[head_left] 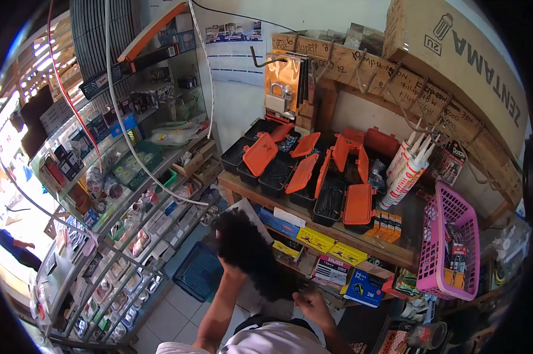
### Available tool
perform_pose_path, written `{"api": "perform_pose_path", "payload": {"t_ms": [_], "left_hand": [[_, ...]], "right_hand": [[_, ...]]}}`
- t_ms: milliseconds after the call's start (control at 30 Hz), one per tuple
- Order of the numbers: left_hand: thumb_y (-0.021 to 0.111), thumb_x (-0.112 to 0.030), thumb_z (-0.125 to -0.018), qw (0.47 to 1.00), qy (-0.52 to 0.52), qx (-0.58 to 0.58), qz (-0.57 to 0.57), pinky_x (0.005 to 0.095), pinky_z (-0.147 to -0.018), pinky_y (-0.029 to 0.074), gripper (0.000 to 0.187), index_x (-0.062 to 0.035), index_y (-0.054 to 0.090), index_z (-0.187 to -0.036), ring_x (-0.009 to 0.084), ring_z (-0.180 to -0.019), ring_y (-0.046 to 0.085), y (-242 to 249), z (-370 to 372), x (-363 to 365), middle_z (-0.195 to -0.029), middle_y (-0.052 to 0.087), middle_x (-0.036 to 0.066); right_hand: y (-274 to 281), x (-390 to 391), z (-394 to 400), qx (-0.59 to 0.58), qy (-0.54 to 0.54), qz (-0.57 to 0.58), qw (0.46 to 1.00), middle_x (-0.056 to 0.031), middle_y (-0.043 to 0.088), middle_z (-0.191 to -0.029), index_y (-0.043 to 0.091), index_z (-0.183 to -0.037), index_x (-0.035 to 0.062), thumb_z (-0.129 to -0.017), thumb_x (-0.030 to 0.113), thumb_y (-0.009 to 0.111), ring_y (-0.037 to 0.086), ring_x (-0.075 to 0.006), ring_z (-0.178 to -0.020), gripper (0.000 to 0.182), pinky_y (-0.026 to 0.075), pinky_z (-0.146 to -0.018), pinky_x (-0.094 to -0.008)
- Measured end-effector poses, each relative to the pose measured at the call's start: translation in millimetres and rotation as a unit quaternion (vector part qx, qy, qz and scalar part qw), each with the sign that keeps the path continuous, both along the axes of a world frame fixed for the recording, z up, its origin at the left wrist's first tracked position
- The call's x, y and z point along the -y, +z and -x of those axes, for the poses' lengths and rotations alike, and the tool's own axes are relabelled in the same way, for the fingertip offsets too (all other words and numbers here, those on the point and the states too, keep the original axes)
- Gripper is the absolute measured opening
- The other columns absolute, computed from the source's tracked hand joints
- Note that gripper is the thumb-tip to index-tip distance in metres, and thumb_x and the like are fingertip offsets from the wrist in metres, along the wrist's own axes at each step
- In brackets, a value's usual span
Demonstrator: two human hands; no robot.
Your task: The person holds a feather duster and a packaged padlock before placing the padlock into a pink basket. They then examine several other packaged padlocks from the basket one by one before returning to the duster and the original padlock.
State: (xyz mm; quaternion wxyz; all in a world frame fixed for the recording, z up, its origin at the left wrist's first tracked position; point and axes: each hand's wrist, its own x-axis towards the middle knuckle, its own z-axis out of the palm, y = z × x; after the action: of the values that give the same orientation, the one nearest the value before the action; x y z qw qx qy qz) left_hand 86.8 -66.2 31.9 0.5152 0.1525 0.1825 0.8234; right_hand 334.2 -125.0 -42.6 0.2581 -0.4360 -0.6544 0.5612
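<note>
Low in the view, the left hand (230, 268) is wrapped around the bottom of a black bristly brush head (251, 251), lifting it in front of the shelf. The right hand (313, 307) sits just right of the bristles, fingers curled at their lower edge; whether it pinches them, I cannot tell. Beyond, on the far wooden shelf (331, 227), black compartment boxes with orange lids (331, 180) stand open. To the right hangs a pink basket (449, 242).
</note>
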Motion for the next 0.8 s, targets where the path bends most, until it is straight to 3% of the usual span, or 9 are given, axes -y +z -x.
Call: {"api": "perform_pose_path", "payload": {"t_ms": [100, 167, 233, 367, 433, 533, 633, 700, 800], "left_hand": [[0.037, -0.050, -0.101, 0.994, -0.099, 0.032, -0.020, 0.0466, -0.111, 0.037, 0.061, -0.0077, 0.044, -0.145, 0.0305, -0.130, 0.049, 0.8, 14.3, 1.1, -0.142, 0.052, 0.011], [0.036, -0.051, -0.101, 0.994, -0.096, 0.044, -0.011, 0.0463, -0.112, 0.036, 0.063, -0.0078, 0.043, -0.146, 0.0309, -0.131, 0.049, 3.8, 12.5, 0.5, -0.143, 0.052, 0.011], [0.035, -0.054, -0.100, 0.996, 0.057, -0.051, 0.037, 0.0449, -0.112, 0.036, 0.067, -0.0052, 0.043, -0.145, 0.0311, -0.131, 0.048, 15.6, 10.4, 0.4, -0.143, 0.051, 0.012], [0.037, -0.045, -0.102, 0.994, -0.095, 0.059, -0.011, 0.0430, -0.110, 0.039, 0.055, -0.0076, 0.049, -0.140, 0.0289, -0.128, 0.051, 11.5, 26.1, 12.2, -0.139, 0.054, 0.012], [0.040, -0.047, -0.101, 0.958, -0.118, 0.102, -0.242, 0.0429, -0.108, 0.040, 0.055, -0.0095, 0.052, -0.139, 0.0274, -0.127, 0.052, -1.6, 33.3, 4.0, -0.138, 0.056, 0.008], [0.043, -0.043, -0.101, 0.995, -0.081, 0.055, 0.012, 0.0428, -0.108, 0.040, 0.051, -0.0111, 0.052, -0.139, 0.0266, -0.128, 0.051, 1.1, 42.0, 17.5, -0.139, 0.055, 0.006], [0.041, -0.054, -0.098, 0.953, -0.141, 0.116, -0.242, 0.0427, -0.112, 0.036, 0.064, -0.0104, 0.045, -0.145, 0.0292, -0.132, 0.046, -12.8, 49.8, 20.3, -0.144, 0.051, 0.009], [0.038, -0.059, -0.097, 0.999, -0.016, 0.032, 0.034, 0.0447, -0.109, 0.038, 0.068, -0.0096, 0.046, -0.144, 0.0301, -0.128, 0.049, 10.6, 51.8, 31.4, -0.141, 0.052, 0.010], [0.033, -0.062, -0.097, 0.999, -0.023, 0.037, 0.019, 0.0488, -0.105, 0.038, 0.072, -0.0088, 0.044, -0.145, 0.0326, -0.126, 0.050, -25.1, 79.2, 36.7, -0.139, 0.053, 0.010]], "right_hand": [[-8.1, 5.5, 1.5, 0.010, -0.073, -0.001, 0.997, -0.0011, 0.054, -0.059, 0.062, -0.069, 0.0022, -0.100, 0.047, 0.055, 0.048, -0.0092, -0.057, 0.055, 0.038, -0.054, -0.0287], [-11.7, 4.3, 3.7, 0.005, 0.018, 0.040, 0.999, 0.0013, 0.053, -0.056, 0.064, -0.066, 0.0036, -0.101, 0.040, 0.056, 0.049, -0.0077, -0.056, 0.051, 0.038, -0.052, -0.0280], [-19.0, 9.5, 10.8, -0.013, -0.016, 0.020, 1.000, 0.0007, 0.052, -0.057, 0.062, -0.068, 0.0033, -0.101, 0.043, 0.056, 0.047, -0.0083, -0.056, 0.052, 0.038, -0.053, -0.0280], [-10.8, 9.8, 21.1, -0.055, 0.025, 0.030, 0.998, 0.0006, 0.051, -0.059, 0.061, -0.069, 0.0039, -0.101, 0.043, 0.056, 0.046, -0.0090, -0.058, 0.050, 0.038, -0.055, -0.0278], [-6.9, 9.1, 26.1, -0.003, 0.035, 0.055, 0.998, 0.0008, 0.053, -0.061, 0.061, -0.070, 0.0045, -0.102, 0.039, 0.056, 0.047, -0.0090, -0.061, 0.047, 0.039, -0.057, -0.0279], [0.5, 14.1, 38.2, -0.043, -0.025, 0.030, 0.998, 0.0015, 0.054, -0.062, 0.060, -0.069, 0.0053, -0.102, 0.038, 0.056, 0.047, -0.0078, -0.061, 0.047, 0.039, -0.057, -0.0271], [5.6, 6.9, 45.6, 0.009, 0.092, 0.043, 0.995, 0.0016, 0.054, -0.062, 0.061, -0.072, 0.0056, -0.103, 0.041, 0.053, 0.049, -0.0080, -0.061, 0.048, 0.039, -0.058, -0.0260], [13.0, 8.7, 53.7, -0.072, 0.032, 0.080, 0.994, 0.0017, 0.052, -0.061, 0.058, -0.073, 0.0069, -0.103, 0.046, 0.050, 0.047, -0.0076, -0.056, 0.050, 0.038, -0.053, -0.0248], [41.9, -7.7, 58.1, -0.111, 0.029, 0.192, 0.975, 0.0027, 0.046, -0.059, 0.053, -0.076, 0.0094, -0.102, 0.051, 0.047, 0.042, -0.0075, -0.049, 0.049, 0.034, -0.047, -0.0246]]}}
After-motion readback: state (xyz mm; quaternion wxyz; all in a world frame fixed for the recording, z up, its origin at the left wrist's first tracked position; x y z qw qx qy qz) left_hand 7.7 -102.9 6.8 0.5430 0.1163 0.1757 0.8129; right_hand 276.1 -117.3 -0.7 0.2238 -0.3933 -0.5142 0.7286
